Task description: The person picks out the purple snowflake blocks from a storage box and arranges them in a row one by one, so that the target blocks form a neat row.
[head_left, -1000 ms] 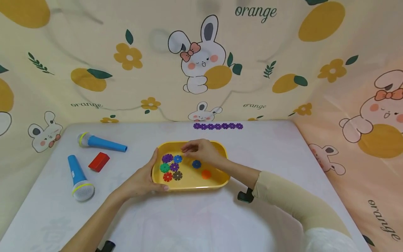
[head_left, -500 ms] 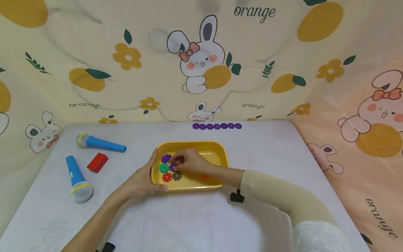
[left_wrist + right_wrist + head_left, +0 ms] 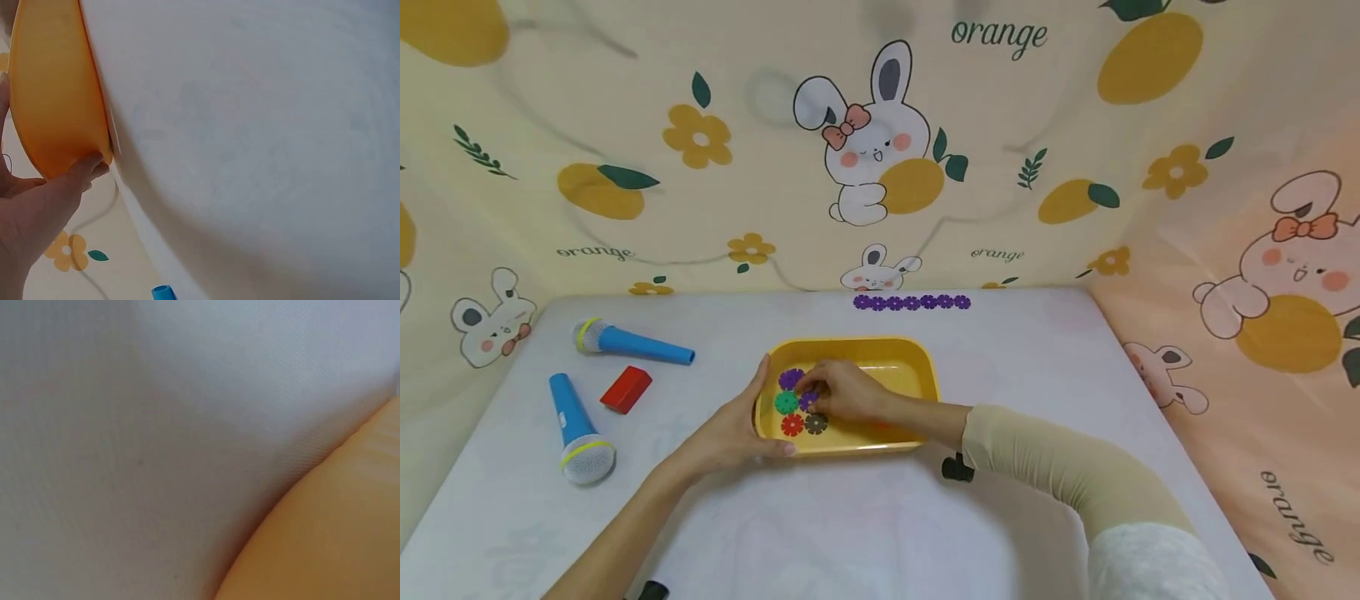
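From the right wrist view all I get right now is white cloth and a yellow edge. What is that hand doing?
Observer: The right hand is inside the yellow tray, fingers bent over the flower pieces.
Reviewer: Which pieces?
Observer: Its fingertips are at the small purple piece, beside the green one.
Reviewer: And the other hand?
Observer: The left hand grips the tray's left rim, thumb on the near edge.
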`<state>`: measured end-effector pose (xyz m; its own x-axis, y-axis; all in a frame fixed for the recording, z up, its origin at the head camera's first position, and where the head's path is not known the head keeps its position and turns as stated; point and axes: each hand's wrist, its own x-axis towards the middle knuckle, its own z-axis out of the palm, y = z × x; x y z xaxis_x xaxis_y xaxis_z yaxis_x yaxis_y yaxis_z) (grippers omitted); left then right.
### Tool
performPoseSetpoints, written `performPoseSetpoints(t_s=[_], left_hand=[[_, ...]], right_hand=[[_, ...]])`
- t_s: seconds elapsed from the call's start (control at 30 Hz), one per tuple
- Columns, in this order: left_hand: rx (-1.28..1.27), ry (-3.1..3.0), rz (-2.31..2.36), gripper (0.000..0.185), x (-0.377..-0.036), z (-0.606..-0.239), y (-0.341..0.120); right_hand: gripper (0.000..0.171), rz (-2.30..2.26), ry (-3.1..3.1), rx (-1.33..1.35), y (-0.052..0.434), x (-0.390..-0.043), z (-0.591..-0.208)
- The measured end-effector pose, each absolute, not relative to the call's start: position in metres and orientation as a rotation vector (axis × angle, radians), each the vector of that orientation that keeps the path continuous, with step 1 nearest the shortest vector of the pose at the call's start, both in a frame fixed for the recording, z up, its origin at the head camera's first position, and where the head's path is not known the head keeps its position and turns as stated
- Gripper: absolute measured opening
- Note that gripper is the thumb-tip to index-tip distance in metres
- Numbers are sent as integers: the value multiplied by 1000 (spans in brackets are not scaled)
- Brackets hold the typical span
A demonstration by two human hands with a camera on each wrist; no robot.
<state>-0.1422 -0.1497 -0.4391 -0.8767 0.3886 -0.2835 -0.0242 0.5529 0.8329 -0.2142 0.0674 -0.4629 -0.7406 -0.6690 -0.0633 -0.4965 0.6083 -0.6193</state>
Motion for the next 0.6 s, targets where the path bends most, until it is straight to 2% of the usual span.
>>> performPoseSetpoints(t_s=[0.4,0.6], left_hand=[[286,2347,1273,132,-142,-439,-149],[274,2345,1268,132,-142,-437,-148]], right_hand=[[29,-826,2579,-895,68,-211,-463],[19,-789,2587,-935,67,-214,-464]])
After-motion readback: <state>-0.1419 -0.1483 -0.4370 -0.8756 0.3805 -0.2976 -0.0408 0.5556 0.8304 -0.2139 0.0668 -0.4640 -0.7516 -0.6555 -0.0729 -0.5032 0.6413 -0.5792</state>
